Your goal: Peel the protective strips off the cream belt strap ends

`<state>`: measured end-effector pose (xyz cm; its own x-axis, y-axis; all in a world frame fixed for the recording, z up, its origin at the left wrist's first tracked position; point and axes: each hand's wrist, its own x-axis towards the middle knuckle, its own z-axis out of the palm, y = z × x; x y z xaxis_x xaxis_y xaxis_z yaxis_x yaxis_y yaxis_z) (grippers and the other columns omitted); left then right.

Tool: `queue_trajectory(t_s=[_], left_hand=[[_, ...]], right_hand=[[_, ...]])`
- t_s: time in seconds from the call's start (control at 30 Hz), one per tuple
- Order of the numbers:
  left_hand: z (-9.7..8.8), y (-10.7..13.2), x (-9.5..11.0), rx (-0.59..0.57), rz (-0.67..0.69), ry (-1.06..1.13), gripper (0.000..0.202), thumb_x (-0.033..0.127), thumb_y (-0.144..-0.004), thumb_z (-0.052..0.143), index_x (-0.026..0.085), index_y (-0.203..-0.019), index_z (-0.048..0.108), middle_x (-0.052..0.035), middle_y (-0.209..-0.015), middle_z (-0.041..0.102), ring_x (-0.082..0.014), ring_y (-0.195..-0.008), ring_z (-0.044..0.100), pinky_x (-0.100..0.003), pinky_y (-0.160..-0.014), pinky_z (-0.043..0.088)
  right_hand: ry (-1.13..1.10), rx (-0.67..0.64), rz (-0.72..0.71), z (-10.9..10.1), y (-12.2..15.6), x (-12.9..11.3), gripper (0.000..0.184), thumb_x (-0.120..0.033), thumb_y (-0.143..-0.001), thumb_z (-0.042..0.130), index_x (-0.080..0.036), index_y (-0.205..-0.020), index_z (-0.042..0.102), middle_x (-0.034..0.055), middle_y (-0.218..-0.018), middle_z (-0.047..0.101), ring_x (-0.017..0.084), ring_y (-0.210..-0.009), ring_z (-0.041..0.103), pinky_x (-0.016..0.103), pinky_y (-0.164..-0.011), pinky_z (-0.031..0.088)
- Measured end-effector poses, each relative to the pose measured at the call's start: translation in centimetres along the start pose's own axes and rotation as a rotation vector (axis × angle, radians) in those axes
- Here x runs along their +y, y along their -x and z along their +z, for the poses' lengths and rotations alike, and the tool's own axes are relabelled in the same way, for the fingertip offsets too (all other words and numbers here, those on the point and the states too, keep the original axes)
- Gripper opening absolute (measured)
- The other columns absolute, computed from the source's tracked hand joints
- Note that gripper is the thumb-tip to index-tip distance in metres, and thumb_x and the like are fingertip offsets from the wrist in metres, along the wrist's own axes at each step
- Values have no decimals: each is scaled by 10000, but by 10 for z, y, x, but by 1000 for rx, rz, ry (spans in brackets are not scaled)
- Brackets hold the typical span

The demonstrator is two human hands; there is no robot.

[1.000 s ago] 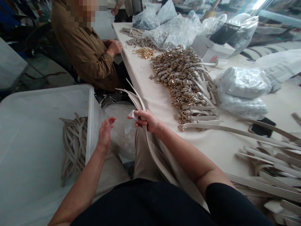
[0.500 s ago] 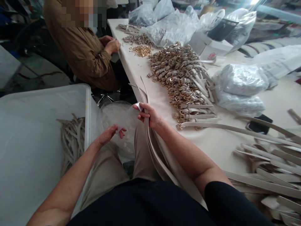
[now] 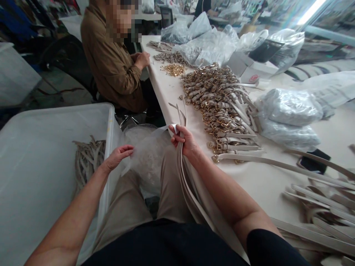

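R hand (image 3: 186,142): closed round a bundle of pale straps (image 3: 181,173), w/ a white slip (image 3: 174,128) pinched at the thumb. Strap tips fan out above the fist. The rest trails down past the wrist, along the thigh. L hand (image 3: 118,155): fingers curled, thumb & fingertips nipping the edge of a clear bag (image 3: 146,157) that sags between the two hands, over the knees.

Risks, as I judge:
- Grip sits near the tips only, so the long loose part could slide apart or drop off the lap if the fist eases.
- Tips splay unevenly, so one may snag on the bag film.
- Film is thin & held at one edge by L hand. It could slip the pinch or fold shut.
- Slip is small & barely clamped, so it could flutter off.
- Just right of R hand, a buckle pile (image 3: 219,99) lies near the table (image 3: 249,177) edge. An elbow swing could drag pieces off.

Hard to make out:
- Bag mouth & contents: lost in glare.
- Lower strap ends: hidden behind R forearm & body.
- Slip: any print is unreadable.
- Left of L hand: bin (image 3: 55,118) is cut off by the frame, w/ the strap heap (image 3: 88,162) inside only partly seen.
- Beyond both hands: a co-worker (image 3: 111,70) has hands at the table, but what they hold is too small to tell.
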<state>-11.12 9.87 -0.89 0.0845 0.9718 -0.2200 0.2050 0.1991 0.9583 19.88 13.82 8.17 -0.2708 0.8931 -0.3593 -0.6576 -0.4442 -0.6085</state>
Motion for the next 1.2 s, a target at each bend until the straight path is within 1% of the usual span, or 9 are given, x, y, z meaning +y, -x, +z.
queue_trajectory(t_s=[0.2, 0.3, 0.4, 0.53, 0.67, 0.8, 0.97, 1.1, 1.2], left_hand=[[1, 0, 10, 30, -40, -40, 367, 491, -553, 847, 206, -763, 750, -6, -621, 652, -161, -595, 557, -286, -627, 463], [15, 6, 20, 82, -64, -114, 399, 574, -574, 830, 200, -675, 738, -20, -598, 661, -176, -616, 575, -302, -670, 475], [43, 17, 37, 39, -40, -25, 508, 683, -660, 770, 180, -729, 777, -79, -706, 736, -219, -708, 649, -336, -749, 511], [85, 28, 63, -51, 34, 299, 581, 684, -687, 795, 160, -937, 808, -127, -933, 784, -243, -850, 704, -347, -835, 538], [107, 23, 78, -25, 47, 463, 526, 583, -623, 895, 150, -908, 807, -86, -861, 774, -191, -772, 686, -297, -794, 531], [110, 22, 82, -38, -19, 549, 474, 517, -575, 943, 147, -841, 810, -55, -767, 758, -162, -709, 672, -273, -756, 533], [104, 31, 77, 9, -122, 656, 481, 500, -532, 964, 146, -813, 801, -67, -764, 768, -168, -685, 691, -267, -705, 550], [93, 36, 73, 164, -137, 700, 329, 348, -641, 935, 122, -829, 786, -87, -799, 776, -160, -715, 708, -244, -704, 562], [80, 39, 77, 296, -170, 794, 141, 220, -762, 844, 115, -786, 752, -78, -778, 762, -140, -671, 700, -240, -689, 577]], right_hand=[[11, -24, -18, -3, -2, 0, 178, -291, -778, 743, -176, -744, 611, -46, -695, 716, 21, -383, 143, 170, -519, 525], [110, -83, -26, -2, 0, 5, 250, -374, -744, 778, -163, -751, 645, -110, -429, 450, 33, -383, 155, 156, -542, 520], [278, -146, -38, 3, 5, 14, 333, -460, -733, 783, -154, -770, 657, -141, -381, 270, 41, -387, 198, 189, -601, 541], [509, -115, -98, 12, 12, 28, 377, -494, -711, 796, -164, -747, 616, -129, -389, 339, 45, -383, 267, 247, -600, 552], [698, -76, -113, 15, 12, 38, 366, -454, -725, 783, -129, -864, 689, -71, -472, 517, 69, -412, 439, 209, -477, 463], [811, -54, -85, 15, 11, 45, 359, -357, -768, 752, -111, -1029, 743, -31, -562, 603, 81, -462, 525, 169, -388, 339], [874, -86, -122, 16, 13, 50, 283, -290, -805, 706, -132, -1036, 755, -26, -611, 623, 84, -486, 549, 159, -389, 364], [892, -81, -178, 18, 16, 48, 343, -361, -842, 690, -151, -1113, 690, 32, -881, 743, 70, -491, 564, 166, -396, 417], [856, -180, -217, 19, 20, 43, 372, -436, -884, 635, -153, -1124, 614, 70, -1029, 766, 42, -423, 482, 209, -444, 503]])
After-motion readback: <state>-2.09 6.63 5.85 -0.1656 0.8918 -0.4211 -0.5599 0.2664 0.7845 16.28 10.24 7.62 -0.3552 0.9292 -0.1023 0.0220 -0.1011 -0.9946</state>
